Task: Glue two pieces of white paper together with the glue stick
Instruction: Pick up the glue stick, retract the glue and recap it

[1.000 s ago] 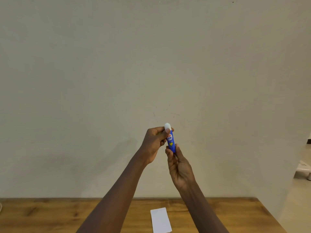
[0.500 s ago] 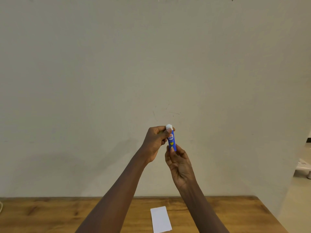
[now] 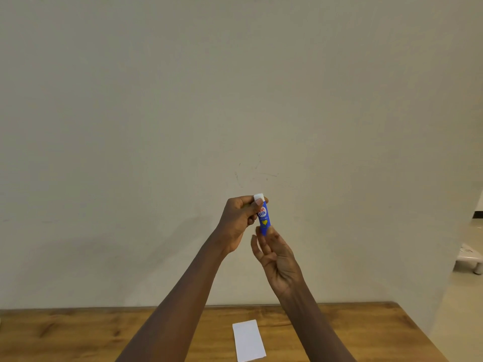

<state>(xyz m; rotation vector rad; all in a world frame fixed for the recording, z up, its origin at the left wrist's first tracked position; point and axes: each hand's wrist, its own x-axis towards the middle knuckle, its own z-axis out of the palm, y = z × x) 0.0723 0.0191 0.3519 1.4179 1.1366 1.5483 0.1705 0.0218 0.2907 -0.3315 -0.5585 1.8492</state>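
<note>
I see left hand (image 3: 239, 220) pinching the white cap end of the upright glue stick (image 3: 263, 218), raised before the wall | right hand (image 3: 277, 257) loosely spread, fingertips at its base | paper (image 3: 248, 340) flat on table (image 3: 78, 333) below.

Wooden table (image 3: 78, 333), far edge against wall. One white paper sheet (image 3: 248, 340) lying flat near centre, right of middle, slightly skewed.
</note>
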